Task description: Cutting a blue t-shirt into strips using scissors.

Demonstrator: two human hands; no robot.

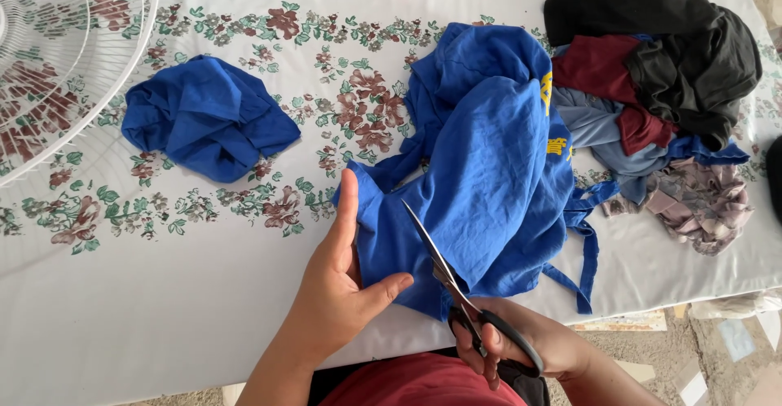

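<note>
A blue garment with yellow print [481,170] lies spread on a table under a white flowered cloth [163,292]. My left hand [338,280] pinches its near left edge, thumb on top of the fabric. My right hand [521,345] grips black-handled scissors [456,284]. Their open blades point up and left into the blue fabric beside my left hand.
A crumpled blue cloth piece [208,117] lies at the left. A pile of black, maroon, blue and patterned clothes [660,88] sits at the far right. A white fan guard [57,56] stands at the upper left corner. The table's near edge runs just before my body.
</note>
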